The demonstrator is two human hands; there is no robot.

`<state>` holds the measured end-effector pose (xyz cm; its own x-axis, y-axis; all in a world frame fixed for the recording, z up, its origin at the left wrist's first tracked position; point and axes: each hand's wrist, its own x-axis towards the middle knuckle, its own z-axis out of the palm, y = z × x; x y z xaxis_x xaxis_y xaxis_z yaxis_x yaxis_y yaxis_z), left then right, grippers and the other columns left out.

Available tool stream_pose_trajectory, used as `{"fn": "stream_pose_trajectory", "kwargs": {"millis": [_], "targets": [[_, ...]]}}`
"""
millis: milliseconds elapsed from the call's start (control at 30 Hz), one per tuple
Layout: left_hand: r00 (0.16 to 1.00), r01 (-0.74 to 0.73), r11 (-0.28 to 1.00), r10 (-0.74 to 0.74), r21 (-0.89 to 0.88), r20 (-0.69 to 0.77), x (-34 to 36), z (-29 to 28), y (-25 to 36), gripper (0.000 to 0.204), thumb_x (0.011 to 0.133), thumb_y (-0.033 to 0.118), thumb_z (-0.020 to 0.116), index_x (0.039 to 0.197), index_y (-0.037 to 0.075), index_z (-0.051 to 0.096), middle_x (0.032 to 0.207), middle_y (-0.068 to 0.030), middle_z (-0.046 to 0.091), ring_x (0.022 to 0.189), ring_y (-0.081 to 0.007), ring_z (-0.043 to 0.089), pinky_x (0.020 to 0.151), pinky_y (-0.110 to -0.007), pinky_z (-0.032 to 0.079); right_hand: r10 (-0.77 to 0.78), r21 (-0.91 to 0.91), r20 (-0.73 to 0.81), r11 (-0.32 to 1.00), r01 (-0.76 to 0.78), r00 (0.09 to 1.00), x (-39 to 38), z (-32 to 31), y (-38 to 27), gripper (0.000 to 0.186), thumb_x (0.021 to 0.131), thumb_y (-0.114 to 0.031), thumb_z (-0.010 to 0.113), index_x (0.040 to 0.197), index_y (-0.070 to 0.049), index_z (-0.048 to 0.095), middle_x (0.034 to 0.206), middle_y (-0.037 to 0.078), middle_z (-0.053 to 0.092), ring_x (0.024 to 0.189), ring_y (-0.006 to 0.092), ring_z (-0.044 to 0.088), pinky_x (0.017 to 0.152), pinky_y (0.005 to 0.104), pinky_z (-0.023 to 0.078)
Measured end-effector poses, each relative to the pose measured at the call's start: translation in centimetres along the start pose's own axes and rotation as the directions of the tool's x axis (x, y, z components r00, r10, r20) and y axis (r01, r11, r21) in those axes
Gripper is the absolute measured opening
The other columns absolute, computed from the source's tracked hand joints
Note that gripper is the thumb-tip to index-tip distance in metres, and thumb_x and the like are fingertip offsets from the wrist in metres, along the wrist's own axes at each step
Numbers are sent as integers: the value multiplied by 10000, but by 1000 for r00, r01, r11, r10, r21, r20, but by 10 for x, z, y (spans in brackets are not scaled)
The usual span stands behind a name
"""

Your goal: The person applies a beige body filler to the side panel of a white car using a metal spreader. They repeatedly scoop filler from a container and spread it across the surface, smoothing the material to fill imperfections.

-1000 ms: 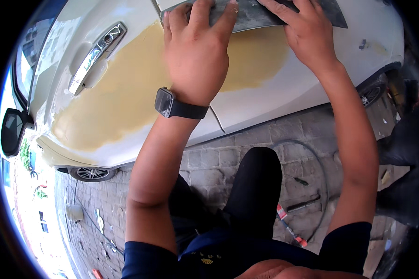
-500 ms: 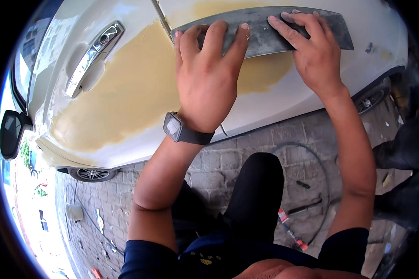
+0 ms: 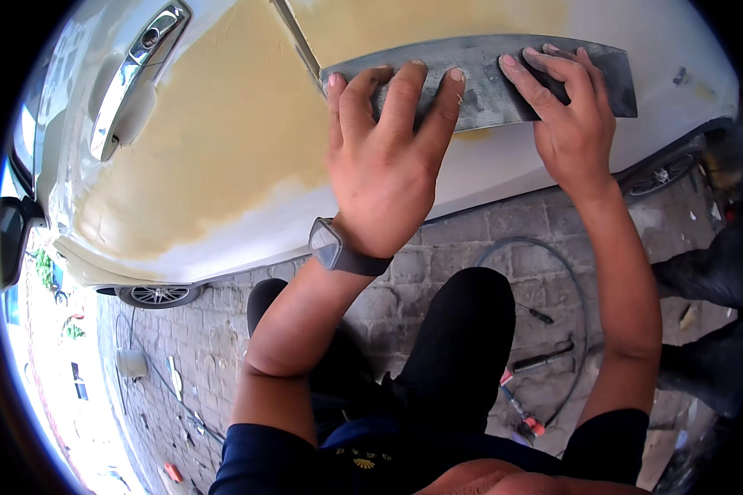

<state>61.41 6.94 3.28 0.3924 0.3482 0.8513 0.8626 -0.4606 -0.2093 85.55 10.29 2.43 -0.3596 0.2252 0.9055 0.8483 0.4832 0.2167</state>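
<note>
Both my hands press a long, dark grey sanding board (image 3: 487, 91) against the side of a white car. Tan filler (image 3: 215, 124) covers much of the door, and the board lies across its right part. My left hand (image 3: 388, 169) grips the board's left half with fingers spread over its face; its thumb is hidden. Around the right half, the fingers of my right hand (image 3: 574, 140) are bent, gripping it. The board's left end meets the dark panel seam (image 3: 297, 37).
A chrome door handle (image 3: 144, 74) sits at upper left, above a front wheel (image 3: 158, 295). On the paving bricks lie a hose (image 3: 582, 322), a dark bar (image 3: 543, 356) and a red-ended tool (image 3: 532, 425). A white bucket (image 3: 130, 363) stands left; another person's dark-clad legs (image 3: 710, 272) are at right.
My hands and the board have slid down the panel and a little to the right, toward me. The view has shifted slightly too, and the grip looks the same.
</note>
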Motion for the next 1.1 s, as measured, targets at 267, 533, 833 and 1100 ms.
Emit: {"fn": "stream_pose_trajectory", "kwargs": {"millis": [267,533,833,1100], "targets": [[999,21,1000,-20,-19,37,-28,13,6,589,790,-31,674,1304,244,754,1287,-48,639,1158,-345,588,1094,-594,463,30,34,78,999,-33,997,-35,10,-9,661,784,97,575,1334,-223,755,1244,75,684,1200,329,663,1161,579,422],[994,52,998,-48,-40,96,-55,24,16,603,788,-16,677,1324,250,748,1299,-53,635,1163,-349,591,1101,-610,452,73,11,75,997,-74,994,-63,20,-19,449,886,-82,706,1270,-301,785,1178,0,700,1124,278,686,1132,574,463],[983,84,994,-71,-69,167,-83,33,26,617,784,-6,659,1346,235,736,1330,-61,622,1192,-345,583,1131,-611,425,101,31,126,994,-106,987,-95,29,-28,440,885,-87,709,1263,-298,787,1192,-3,695,1140,275,673,1129,570,467],[947,182,969,-127,-170,295,-114,34,42,535,798,-15,648,1286,177,751,1286,-77,644,1187,-344,600,1121,-590,460,95,42,292,993,-112,952,-117,18,-41,427,883,-96,673,1241,-298,787,1180,-10,695,1118,261,676,1116,547,500]]}}
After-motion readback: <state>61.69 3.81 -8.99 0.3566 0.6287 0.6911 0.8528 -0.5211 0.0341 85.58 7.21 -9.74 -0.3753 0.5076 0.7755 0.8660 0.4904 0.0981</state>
